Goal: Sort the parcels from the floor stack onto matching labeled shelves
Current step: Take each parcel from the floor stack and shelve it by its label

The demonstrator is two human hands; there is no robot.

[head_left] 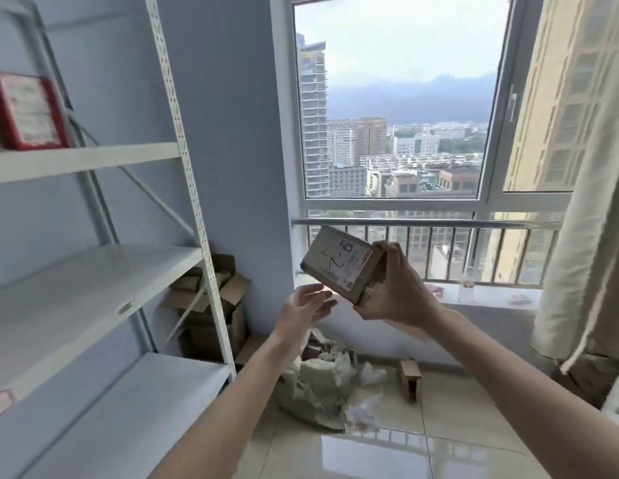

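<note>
head view: right hand (396, 292) grips a tilted cardboard parcel (340, 262); left hand (306, 307) spread, just below it.

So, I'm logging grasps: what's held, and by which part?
The right hand grips the small cardboard parcel by its right end; the left hand is open, holding nothing.

High-rise storeroom: shelving (93, 271), floor parcels (318, 385)
</note>
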